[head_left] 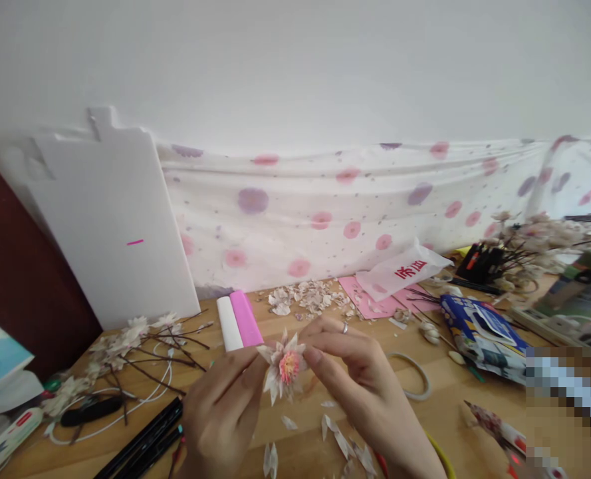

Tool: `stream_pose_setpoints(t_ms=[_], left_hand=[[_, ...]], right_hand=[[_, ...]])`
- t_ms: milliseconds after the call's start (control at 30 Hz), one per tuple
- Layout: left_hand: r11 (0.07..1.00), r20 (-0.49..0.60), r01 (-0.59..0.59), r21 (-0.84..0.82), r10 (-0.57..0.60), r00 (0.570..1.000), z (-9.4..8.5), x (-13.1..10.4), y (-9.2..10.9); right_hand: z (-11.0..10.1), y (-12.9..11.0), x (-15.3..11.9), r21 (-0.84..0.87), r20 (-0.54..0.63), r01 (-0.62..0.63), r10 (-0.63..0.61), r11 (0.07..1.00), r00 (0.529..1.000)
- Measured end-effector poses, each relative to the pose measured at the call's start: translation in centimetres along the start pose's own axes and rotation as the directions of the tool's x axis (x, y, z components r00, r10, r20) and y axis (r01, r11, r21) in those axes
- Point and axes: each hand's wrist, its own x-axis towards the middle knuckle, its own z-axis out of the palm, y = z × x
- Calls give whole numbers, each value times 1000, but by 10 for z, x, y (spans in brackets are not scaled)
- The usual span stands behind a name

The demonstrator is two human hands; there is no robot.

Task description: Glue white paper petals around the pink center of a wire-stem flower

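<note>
A handmade flower (289, 368) with pale pointed petals and a pink-yellow centre faces me between my two hands. My left hand (223, 402) is closed round it from the left, its fingertips partly behind the petals. With thumb and fingers pinched together, my right hand (357, 376) grips the flower's right edge; a ring shows on one finger. The stem, if there is one, is hidden. Below my hands, loose petals (289, 422) lie scattered on the wooden table (315, 459).
Finished flower stems (140, 339) and a white cable (163, 386) lie at left, near black pens (140, 439). A petal heap (308, 297), pink and white rolls (245, 318), a tape ring (427, 382), a blue packet (482, 332) and a pencil (489, 422) surround my hands.
</note>
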Motion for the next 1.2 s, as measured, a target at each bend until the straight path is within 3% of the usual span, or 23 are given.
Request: stream_pose_setpoints(t_ms=[433, 800, 1200], left_hand=[[1000, -49, 6, 30, -5, 999, 3, 11, 6], [999, -102, 29, 40, -25, 994, 6, 4, 7], [997, -36, 76, 3, -75, 997, 6, -12, 3]], right_hand=[[0, 3, -3, -41, -31, -3, 2, 999, 1000], [-1, 2, 0, -45, -10, 29, -29, 999, 1000], [-3, 3, -1, -31, -32, 5, -6, 1000, 999]])
